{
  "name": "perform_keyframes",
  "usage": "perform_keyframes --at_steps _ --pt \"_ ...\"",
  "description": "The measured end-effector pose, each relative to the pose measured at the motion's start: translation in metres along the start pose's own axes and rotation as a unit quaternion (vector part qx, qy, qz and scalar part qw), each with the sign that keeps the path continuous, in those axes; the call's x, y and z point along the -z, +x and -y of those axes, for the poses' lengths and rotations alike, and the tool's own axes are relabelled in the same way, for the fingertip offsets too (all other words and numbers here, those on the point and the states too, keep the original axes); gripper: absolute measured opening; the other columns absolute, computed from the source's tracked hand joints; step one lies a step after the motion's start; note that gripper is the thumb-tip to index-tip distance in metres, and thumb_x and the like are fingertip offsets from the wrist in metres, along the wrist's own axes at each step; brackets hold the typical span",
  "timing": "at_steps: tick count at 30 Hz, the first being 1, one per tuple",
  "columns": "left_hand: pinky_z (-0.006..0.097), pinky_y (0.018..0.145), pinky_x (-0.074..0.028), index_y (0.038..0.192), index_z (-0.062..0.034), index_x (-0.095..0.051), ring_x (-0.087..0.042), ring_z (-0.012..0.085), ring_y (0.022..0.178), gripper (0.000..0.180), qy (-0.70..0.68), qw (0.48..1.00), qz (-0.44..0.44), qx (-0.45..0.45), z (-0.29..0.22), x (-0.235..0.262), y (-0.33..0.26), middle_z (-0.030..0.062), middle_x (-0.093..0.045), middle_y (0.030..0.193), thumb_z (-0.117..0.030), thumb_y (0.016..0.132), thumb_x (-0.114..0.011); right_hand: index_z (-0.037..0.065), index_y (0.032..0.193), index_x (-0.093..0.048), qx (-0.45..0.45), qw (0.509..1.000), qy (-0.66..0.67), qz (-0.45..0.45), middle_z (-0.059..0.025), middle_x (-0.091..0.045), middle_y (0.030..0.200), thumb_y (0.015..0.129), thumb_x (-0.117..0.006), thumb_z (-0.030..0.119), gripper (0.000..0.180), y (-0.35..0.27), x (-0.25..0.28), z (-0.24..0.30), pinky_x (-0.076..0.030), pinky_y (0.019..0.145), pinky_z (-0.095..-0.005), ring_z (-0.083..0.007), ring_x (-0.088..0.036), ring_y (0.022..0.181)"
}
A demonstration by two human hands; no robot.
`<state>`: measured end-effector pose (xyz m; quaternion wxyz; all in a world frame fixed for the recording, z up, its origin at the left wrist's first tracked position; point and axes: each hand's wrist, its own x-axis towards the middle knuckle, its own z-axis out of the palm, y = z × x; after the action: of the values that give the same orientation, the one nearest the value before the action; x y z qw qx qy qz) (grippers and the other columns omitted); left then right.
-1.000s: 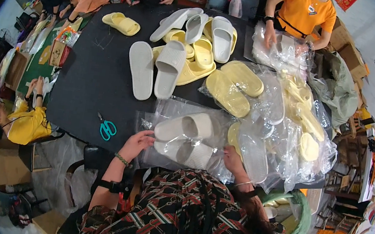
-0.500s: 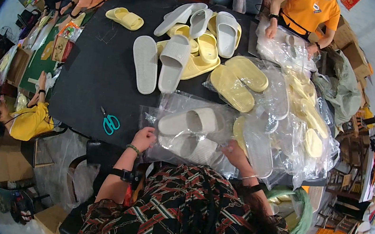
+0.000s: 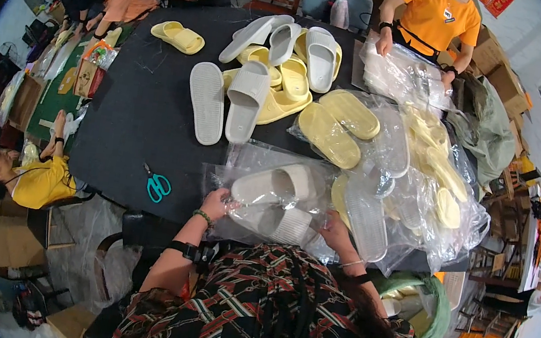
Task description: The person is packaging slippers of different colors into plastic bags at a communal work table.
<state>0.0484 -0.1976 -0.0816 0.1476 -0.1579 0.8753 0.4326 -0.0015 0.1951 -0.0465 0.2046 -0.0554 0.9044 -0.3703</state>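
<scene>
In front of me a pair of light grey slippers (image 3: 273,183) lies inside a clear plastic bag (image 3: 253,155) on the dark table. My left hand (image 3: 214,205) is closed on the bag's left side, beside the slippers' toes or heels; I cannot tell which. At the opposite side my right hand (image 3: 336,233) pinches the bag next to the nearer slipper's strap. A bagged grey slipper (image 3: 367,220), sole up, rests just beyond my right hand. Teal-handled scissors (image 3: 158,188) lie to the left of my left hand.
Loose grey and yellow slippers (image 3: 284,107) are heaped at the far middle, and a single yellow slipper (image 3: 178,37) lies far left. Bagged yellow slippers (image 3: 447,169) pile up on the right. Across the table a person in orange (image 3: 437,16) handles plastic bags. A green sack (image 3: 433,316) stands near my right.
My left hand has moved slightly right and taken hold of the bag's side. My right hand has come a little nearer to me. The bagged slippers have shifted slightly.
</scene>
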Motion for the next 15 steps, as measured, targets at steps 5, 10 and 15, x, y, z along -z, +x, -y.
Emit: perform_keyframes --at_steps 5,10,15 --pt "0.038 0.077 -0.048 0.114 0.0007 -0.054 -0.062 0.0292 0.087 0.066 0.008 1.0 0.005 0.028 -0.021 -0.001 -0.003 0.0175 -0.064 0.096 -0.045 0.073 -0.075 0.002 0.12 -0.047 0.067 0.996 -0.021 -0.047 -0.0134 -0.058 0.082 0.072 -0.071 0.011 0.055 0.0 -0.007 -0.021 -0.048 0.069 -0.0379 -0.0277 -0.058 0.075" --pt "0.033 0.07 -0.047 0.106 0.0025 -0.06 -0.062 0.02 0.082 0.048 -0.031 0.997 0.029 -0.063 -0.013 0.003 -0.006 0.0131 -0.066 0.096 -0.04 0.085 -0.065 0.001 0.12 -0.047 0.029 1.0 -0.002 0.002 -0.0122 -0.057 0.081 0.073 -0.067 0.008 0.051 -0.001 -0.009 -0.008 -0.048 0.07 -0.0378 -0.0265 -0.058 0.075" --pt "0.034 0.08 -0.048 0.104 0.002 -0.065 -0.063 0.0229 0.089 0.044 -0.224 0.967 0.019 0.122 -0.028 -0.009 0.0 0.0137 -0.068 0.096 -0.037 0.083 -0.065 0.003 0.123 -0.044 0.015 1.0 0.011 0.007 -0.0125 -0.058 0.083 0.073 -0.066 0.01 0.055 -0.006 -0.008 -0.012 -0.049 0.073 -0.0384 -0.0275 -0.059 0.076"
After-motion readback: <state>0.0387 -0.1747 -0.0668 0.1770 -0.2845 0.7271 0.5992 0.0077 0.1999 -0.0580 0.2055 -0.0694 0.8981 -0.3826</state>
